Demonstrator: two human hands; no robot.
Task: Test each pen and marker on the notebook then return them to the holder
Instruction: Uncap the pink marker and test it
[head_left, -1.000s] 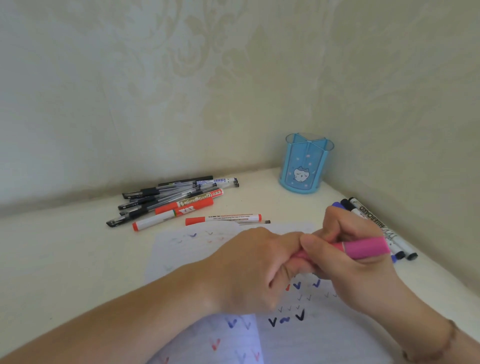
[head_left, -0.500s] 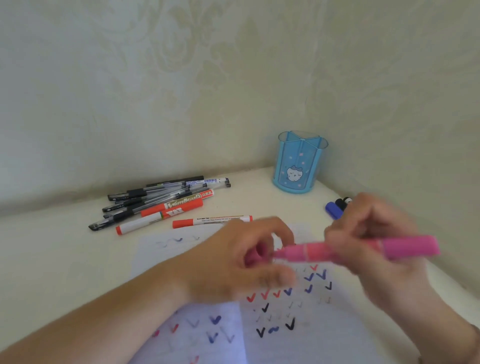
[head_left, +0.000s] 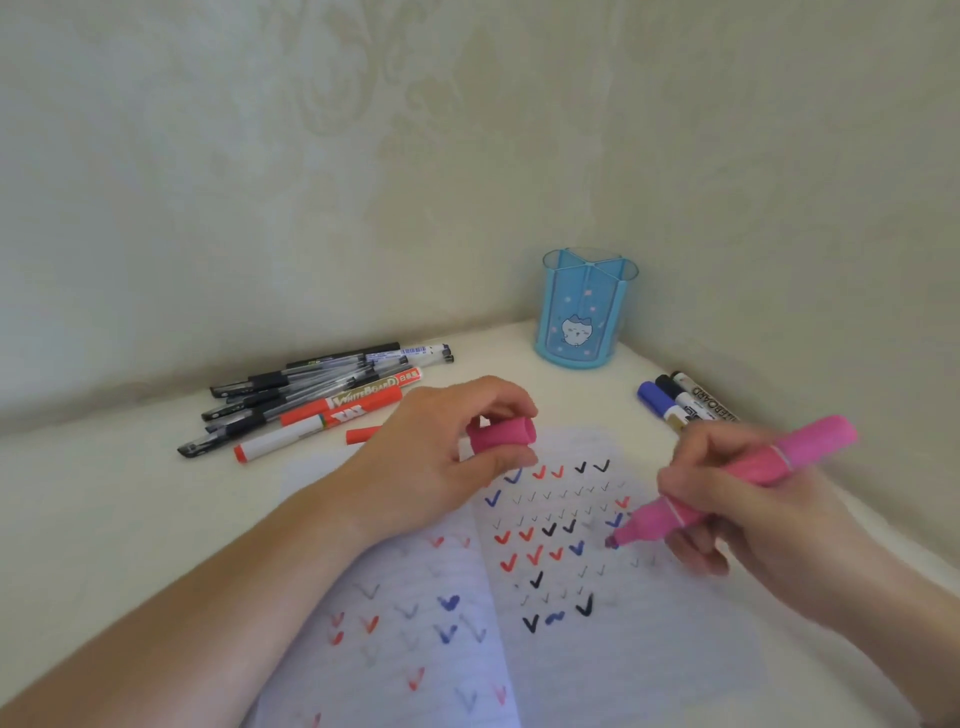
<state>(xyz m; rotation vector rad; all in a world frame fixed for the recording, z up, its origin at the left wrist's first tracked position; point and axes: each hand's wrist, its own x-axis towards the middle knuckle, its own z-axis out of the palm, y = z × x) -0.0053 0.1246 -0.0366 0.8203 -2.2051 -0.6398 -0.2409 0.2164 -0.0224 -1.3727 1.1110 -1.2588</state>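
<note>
My right hand (head_left: 737, 499) grips an uncapped pink marker (head_left: 748, 478), its tip down at the right page of the open notebook (head_left: 597, 649), which is covered in red, blue and black ticks. My left hand (head_left: 441, 462) pinches the marker's pink cap (head_left: 501, 435) above the notebook's top edge. The blue pen holder (head_left: 587, 312) stands upright in the corner with nothing showing inside it.
A pile of black pens and red whiteboard markers (head_left: 311, 400) lies at the back left. Blue and black whiteboard markers (head_left: 680, 402) lie by the right wall, behind my right hand. Walls close in the table at the back and right.
The hands pulled apart: the cap came off in my left hand, and my right hand swung the marker round so its tip now points down at the page.
</note>
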